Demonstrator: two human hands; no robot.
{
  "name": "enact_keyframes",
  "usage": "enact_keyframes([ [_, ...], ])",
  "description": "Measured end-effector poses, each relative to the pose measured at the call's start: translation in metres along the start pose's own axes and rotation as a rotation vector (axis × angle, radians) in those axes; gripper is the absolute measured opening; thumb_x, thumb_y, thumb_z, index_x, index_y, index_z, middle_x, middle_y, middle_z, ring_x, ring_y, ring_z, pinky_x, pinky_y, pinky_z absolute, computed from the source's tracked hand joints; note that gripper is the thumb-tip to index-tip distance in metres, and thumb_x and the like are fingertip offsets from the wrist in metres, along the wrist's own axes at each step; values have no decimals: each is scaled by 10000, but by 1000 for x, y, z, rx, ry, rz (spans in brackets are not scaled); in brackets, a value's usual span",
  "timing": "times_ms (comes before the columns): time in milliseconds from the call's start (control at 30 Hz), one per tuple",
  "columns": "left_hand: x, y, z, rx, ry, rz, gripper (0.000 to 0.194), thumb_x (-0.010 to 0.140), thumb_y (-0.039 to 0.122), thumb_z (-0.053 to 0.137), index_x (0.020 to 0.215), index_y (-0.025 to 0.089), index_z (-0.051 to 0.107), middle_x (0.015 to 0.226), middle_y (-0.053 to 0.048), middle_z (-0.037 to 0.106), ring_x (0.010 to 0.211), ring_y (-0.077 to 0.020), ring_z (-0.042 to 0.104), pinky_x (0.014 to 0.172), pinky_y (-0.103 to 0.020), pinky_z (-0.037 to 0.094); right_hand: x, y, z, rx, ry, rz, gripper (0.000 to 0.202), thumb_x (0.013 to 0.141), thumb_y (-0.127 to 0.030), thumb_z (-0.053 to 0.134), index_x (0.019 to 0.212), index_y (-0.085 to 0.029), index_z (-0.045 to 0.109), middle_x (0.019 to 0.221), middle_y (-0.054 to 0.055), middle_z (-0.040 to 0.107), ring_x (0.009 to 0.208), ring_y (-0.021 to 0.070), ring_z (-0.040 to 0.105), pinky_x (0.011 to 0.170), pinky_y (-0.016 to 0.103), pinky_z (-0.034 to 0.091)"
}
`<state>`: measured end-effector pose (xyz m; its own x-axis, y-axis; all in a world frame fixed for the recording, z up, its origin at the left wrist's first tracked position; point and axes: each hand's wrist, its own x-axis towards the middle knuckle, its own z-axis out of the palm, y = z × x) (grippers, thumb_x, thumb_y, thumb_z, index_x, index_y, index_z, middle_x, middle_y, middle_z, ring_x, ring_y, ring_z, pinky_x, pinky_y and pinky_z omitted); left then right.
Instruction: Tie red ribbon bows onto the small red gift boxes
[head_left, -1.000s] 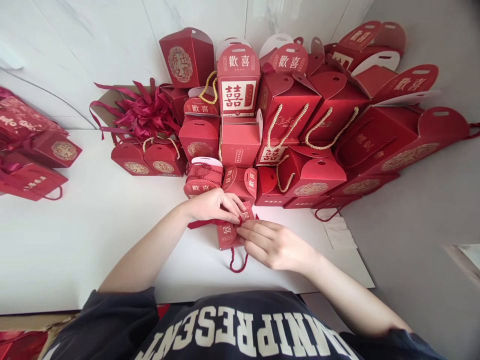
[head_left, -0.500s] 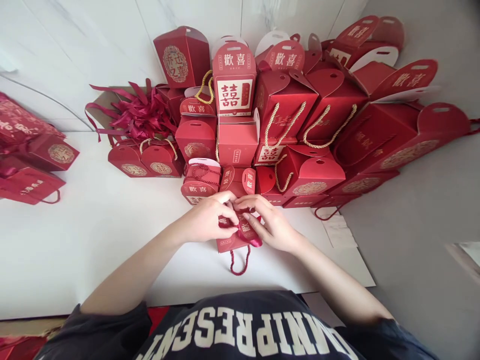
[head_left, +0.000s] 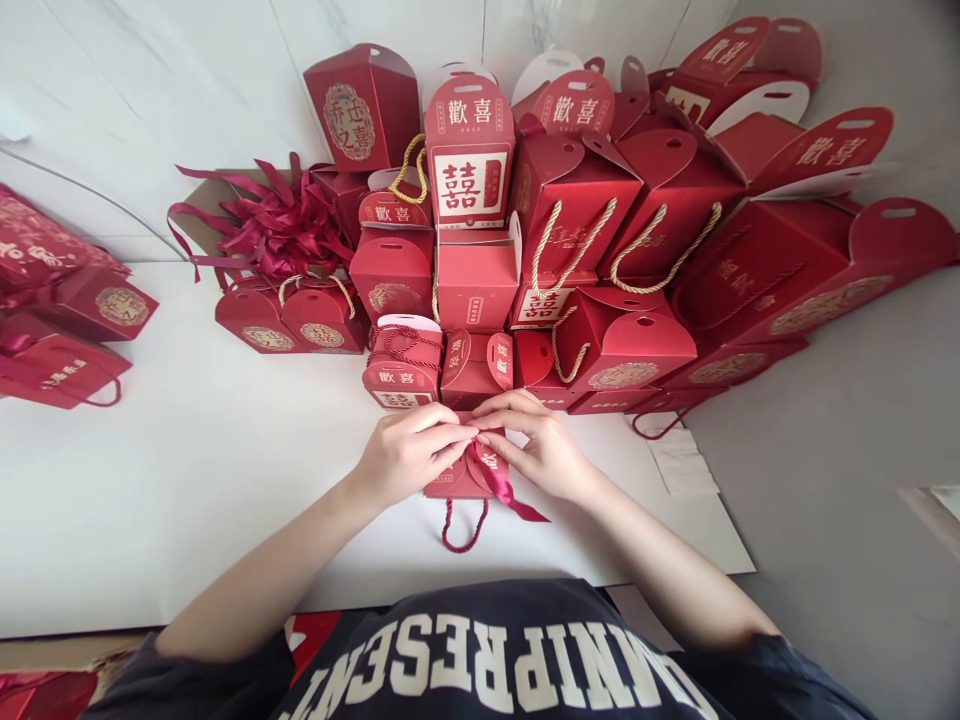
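On the white table in front of me stands a small red gift box (head_left: pixel 454 484), its dark red rope handle (head_left: pixel 465 538) hanging toward me. My left hand (head_left: pixel 409 450) pinches a shiny red ribbon (head_left: pixel 501 485) over the box top. From the other side, my right hand (head_left: pixel 536 445) also has thumb and fingers closed on the ribbon, the fingertips of both hands nearly meeting. One ribbon tail trails over the box's right side toward me. The fingers hide the middle of the box top and most of the ribbon there.
Stacked red gift boxes (head_left: pixel 476 280) crowd the back of the white table (head_left: pixel 225 480). A carton of loose red ribbons (head_left: pixel 277 225) stands back left. More red boxes (head_left: pixel 60 355) lie at far left. A grey wall (head_left: pixel 832 450) borders the right side.
The box has shifted slightly left, its handle with it. A ribbon tail now reaches further out to the right and toward me. Both hands' fingertips have come together in a pinch.
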<state>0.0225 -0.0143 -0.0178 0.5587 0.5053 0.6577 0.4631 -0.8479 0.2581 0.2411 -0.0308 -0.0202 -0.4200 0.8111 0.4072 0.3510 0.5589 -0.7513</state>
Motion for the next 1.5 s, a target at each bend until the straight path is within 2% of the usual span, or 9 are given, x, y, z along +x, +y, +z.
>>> enact_keyframes([
  [333,-5,1,2,-35,52,44,177,806,92,721,957,184,724,817,-10,694,709,-99,652,676,-209,546,-4,-13,11,40,106,157,134,823,-118,680,902,-218,722,1127,64,733,1043,215,678,953,402,513],
  [533,-6,2,2,-40,75,52,146,781,77,742,892,169,715,773,-3,682,671,-94,626,661,-211,536,-9,-18,8,-194,272,19,125,816,-109,624,882,-213,600,1057,87,705,1011,240,642,882,414,500],
  [633,-7,1,3,-47,87,56,177,777,73,747,918,176,720,783,-5,679,675,-94,622,660,-213,534,-8,-21,5,-151,145,40,236,821,-112,603,1031,-214,576,1171,105,655,1095,244,609,936,420,481],
  [700,-8,1,4,-46,83,80,203,785,73,739,954,184,724,792,-7,680,680,-97,620,651,-217,530,-8,-21,6,-124,69,46,205,816,-108,597,988,-219,575,1188,100,648,1112,243,604,949,412,472],
  [867,-8,1,4,-57,101,112,199,803,85,725,978,181,730,774,-11,672,643,-100,600,603,-228,515,-8,-22,12,-215,167,31,182,781,-95,594,894,-217,522,1105,85,670,1027,259,608,879,419,454],
  [1000,-8,2,4,-95,118,107,192,820,83,706,989,172,734,791,-20,675,670,-105,630,619,-219,534,-9,-21,13,-72,63,10,240,801,-61,539,973,-225,509,1039,53,670,989,221,622,929,409,452],
  [1233,-9,2,6,-87,124,120,194,831,96,700,1008,171,726,769,-5,667,628,-96,614,586,-216,525,-11,-19,19,-238,266,9,209,800,-82,540,919,-249,500,862,33,631,844,233,603,949,466,449],
  [1400,-8,2,5,-87,115,131,162,852,120,684,992,190,725,779,-5,677,645,-96,629,601,-211,536,-8,-26,8,26,60,104,203,792,-87,544,929,-233,515,868,-5,602,820,176,595,1097,488,334],
  [1500,-6,3,4,-113,119,122,149,857,123,680,979,196,727,775,0,679,637,-89,629,597,-204,538,-9,-24,0,272,2,190,91,857,-156,551,912,-222,521,863,8,578,810,168,573,917,391,468],
])
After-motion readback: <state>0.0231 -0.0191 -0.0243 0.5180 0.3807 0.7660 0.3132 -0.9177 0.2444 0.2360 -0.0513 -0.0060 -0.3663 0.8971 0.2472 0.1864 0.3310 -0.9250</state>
